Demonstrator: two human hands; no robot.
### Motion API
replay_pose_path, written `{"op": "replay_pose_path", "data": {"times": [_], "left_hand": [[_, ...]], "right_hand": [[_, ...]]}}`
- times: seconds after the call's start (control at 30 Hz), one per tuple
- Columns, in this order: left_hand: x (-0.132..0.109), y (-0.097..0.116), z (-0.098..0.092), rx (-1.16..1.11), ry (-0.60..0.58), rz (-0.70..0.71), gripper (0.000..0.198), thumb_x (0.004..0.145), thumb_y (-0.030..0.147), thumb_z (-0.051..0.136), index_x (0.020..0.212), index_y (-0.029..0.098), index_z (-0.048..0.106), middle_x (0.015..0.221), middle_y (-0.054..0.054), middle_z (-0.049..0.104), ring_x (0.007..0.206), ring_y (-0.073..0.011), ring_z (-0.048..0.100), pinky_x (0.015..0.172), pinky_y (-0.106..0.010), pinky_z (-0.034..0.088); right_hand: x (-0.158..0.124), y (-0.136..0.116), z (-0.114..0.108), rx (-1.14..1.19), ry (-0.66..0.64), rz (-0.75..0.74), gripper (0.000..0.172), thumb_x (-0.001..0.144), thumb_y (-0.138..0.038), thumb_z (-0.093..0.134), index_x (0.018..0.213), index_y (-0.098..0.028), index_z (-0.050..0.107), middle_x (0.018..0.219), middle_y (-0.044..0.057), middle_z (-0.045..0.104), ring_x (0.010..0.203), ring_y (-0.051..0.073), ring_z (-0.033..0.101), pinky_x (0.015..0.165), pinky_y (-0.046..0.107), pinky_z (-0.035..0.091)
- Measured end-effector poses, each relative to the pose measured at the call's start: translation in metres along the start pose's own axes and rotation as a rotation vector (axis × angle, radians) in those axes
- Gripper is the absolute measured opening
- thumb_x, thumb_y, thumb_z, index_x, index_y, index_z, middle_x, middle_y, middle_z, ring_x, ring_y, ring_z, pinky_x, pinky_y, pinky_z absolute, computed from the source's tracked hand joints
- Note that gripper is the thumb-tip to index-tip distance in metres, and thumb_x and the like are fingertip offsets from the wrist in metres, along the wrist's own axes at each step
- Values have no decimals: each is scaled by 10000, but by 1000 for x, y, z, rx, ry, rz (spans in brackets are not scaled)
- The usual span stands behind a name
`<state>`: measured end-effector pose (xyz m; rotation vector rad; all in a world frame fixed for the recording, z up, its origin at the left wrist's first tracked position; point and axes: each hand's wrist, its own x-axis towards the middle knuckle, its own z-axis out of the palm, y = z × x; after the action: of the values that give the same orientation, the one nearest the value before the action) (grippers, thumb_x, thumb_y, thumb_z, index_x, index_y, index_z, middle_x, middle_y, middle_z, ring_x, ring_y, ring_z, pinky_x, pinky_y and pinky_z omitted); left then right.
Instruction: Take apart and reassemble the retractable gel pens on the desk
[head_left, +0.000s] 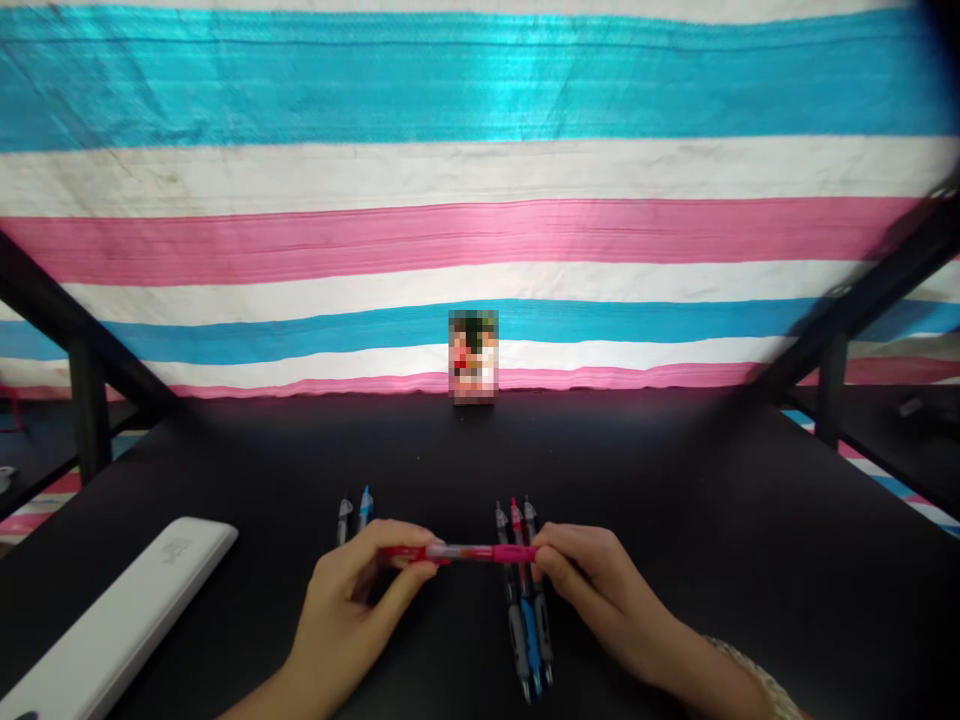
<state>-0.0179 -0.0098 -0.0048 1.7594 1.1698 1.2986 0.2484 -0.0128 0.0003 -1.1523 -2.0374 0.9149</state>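
Observation:
I hold a red pen (465, 552) level across the black table (675, 500), one end in each hand. My left hand (352, 600) pinches its left end and my right hand (600, 590) pinches its right end; both are closed on it. Under the pen's right half lies a row of three pens (529, 610), grey, red-and-blue and grey, pointing away from me. Behind my left hand two more pens (354, 515), one grey and one blue, lie side by side.
A long white flat case (127, 615) lies at the front left of the table. A small blurred card (473, 356) stands at the far edge against a striped blue, white and pink cloth (480, 240). Black frame bars slant on both sides.

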Motion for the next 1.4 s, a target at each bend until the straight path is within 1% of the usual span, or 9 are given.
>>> {"op": "replay_pose_path", "data": {"times": [0.17,0.27,0.33,0.4,0.5,0.63,0.9,1.2,1.4], "left_hand": [[3,1,1,-199,-8,-248,134,770,237,821,886,251,757,749,1,722,632,-142,667,585,-179,538],[8,0,-1,-355,9,-378,129,800,293,811,899,223,767,818,-15,730,751,-149,678,703,-191,554],[13,0,-3,-476,41,-448,185,789,337,825,902,200,774,886,-40,749,862,-182,697,820,-241,563],[18,1,-4,-548,74,-487,236,769,360,844,908,183,775,897,-53,757,885,-196,702,852,-268,563],[22,5,-4,-581,96,-502,308,778,346,842,1029,197,742,891,-47,755,859,-186,694,811,-268,567],[22,11,-4,-605,84,-510,488,808,330,814,1244,254,609,870,-30,741,797,-181,685,731,-284,573],[23,15,-2,-582,83,-520,402,768,310,836,1108,243,630,780,0,706,682,-149,660,605,-230,556],[21,16,-2,-618,26,-498,287,770,283,838,991,224,665,745,18,665,675,-147,653,583,-238,554],[24,19,-2,-592,55,-520,416,766,320,837,1121,243,634,767,15,674,677,-143,649,588,-225,547]], "right_hand": [[1,-6,0,-63,-24,-51,364,1056,-347,419,757,-194,558,685,-14,519,619,138,495,601,253,371],[-1,-7,0,-78,-83,-84,295,1047,-339,434,889,-195,637,740,8,589,676,160,558,651,268,416],[-2,-6,0,-64,-67,-88,259,1045,-322,427,1000,-196,650,806,26,638,741,175,602,706,283,444],[-3,-5,0,-53,-33,-81,247,1043,-307,424,1030,-195,644,825,30,651,760,177,617,721,288,453],[-3,-2,-1,-56,-7,-68,236,1044,-292,423,1012,-198,636,816,24,643,742,171,611,702,286,450],[-2,-1,0,-71,0,-73,213,1041,-278,427,1002,-197,621,833,31,647,752,173,613,706,288,453],[-1,-3,1,-99,38,-79,203,1029,-244,423,994,-205,620,793,21,635,699,166,601,670,277,450],[0,-4,1,-117,48,-79,199,1021,-240,434,956,-202,618,771,18,637,678,164,605,653,274,456],[0,-3,2,-120,59,-80,196,1021,-238,435,952,-205,616,769,15,641,674,160,609,652,270,459]]}}
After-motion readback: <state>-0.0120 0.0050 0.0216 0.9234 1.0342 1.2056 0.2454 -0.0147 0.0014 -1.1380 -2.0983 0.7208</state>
